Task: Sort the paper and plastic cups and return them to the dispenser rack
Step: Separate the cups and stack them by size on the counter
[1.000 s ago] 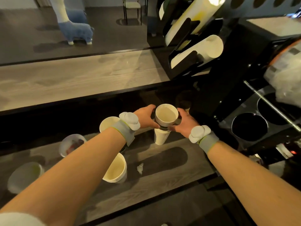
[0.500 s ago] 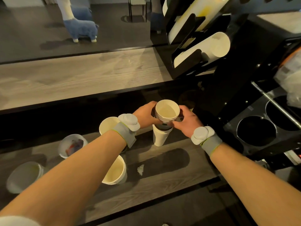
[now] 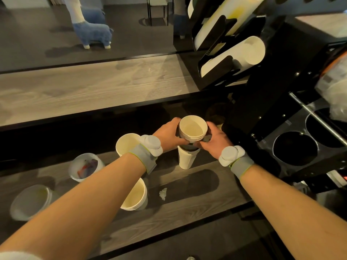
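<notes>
Paper cup stack (image 3: 193,129) upright mid-counter; loose cups (image 3: 136,196) left; dispenser rack (image 3: 223,70) upper right.

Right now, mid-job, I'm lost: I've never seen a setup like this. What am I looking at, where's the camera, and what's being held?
There is no machine: a person works bare-handed, and the one view comes from a camera on their head, looking down along both forearms. The left hand and right hand grip a white paper cup from either side; it seems nested in a lower paper cup standing on the wooden counter. To the left stand a paper cup behind the left wrist, another paper cup under the left forearm, a clear plastic cup with something colourful inside, and a far-left plastic cup. A crumpled scrap lies nearby. The black dispenser rack, upper right, holds slanted stacks of white cups.
</notes>
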The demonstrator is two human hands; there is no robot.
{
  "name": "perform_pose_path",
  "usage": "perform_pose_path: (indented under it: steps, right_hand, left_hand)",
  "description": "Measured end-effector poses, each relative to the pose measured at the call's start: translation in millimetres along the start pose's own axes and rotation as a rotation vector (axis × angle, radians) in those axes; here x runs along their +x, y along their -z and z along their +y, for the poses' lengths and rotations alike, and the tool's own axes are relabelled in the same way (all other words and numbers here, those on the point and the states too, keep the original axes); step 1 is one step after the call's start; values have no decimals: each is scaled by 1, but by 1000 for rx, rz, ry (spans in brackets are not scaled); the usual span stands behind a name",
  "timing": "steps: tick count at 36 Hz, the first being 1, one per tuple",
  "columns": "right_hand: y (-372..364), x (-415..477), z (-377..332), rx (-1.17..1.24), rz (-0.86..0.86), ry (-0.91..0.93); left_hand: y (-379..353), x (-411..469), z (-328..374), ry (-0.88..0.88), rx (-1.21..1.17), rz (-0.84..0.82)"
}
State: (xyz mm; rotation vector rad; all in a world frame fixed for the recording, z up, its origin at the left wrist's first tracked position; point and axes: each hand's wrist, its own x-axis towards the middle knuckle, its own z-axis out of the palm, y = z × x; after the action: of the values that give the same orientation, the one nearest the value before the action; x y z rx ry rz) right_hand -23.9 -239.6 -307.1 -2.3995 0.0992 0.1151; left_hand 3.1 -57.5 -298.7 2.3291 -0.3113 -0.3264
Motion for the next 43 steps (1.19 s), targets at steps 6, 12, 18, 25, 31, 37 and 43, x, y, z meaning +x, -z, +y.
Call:
perform_pose_path:
  steps: [6, 12, 18, 25, 31, 37, 43]
  right_hand:
    - [-1, -1, -3, 54, -7, -17]
    - [-2, -7, -9, 89, 12, -5]
    - [-2, -7, -15, -3, -20, -23]
    - [3, -15, -14, -19, -48, -15]
    - [11, -24, -20, 78, -38, -2]
    - [31, -31, -34, 170, -6, 43]
    - [49, -38, -59, 195, 34, 133]
  left_hand:
    - [-5, 0, -2, -13, -14, 26]
    - [1, -2, -6, -26, -25, 16]
    - [5, -6, -1, -45, -13, -62]
    - [2, -11, -4, 34, -6, -77]
    - [11, -16, 2, 3, -31, -47]
    - [33, -26, 16, -34, -79, -5]
    - [61, -41, 30, -84, -172, 29]
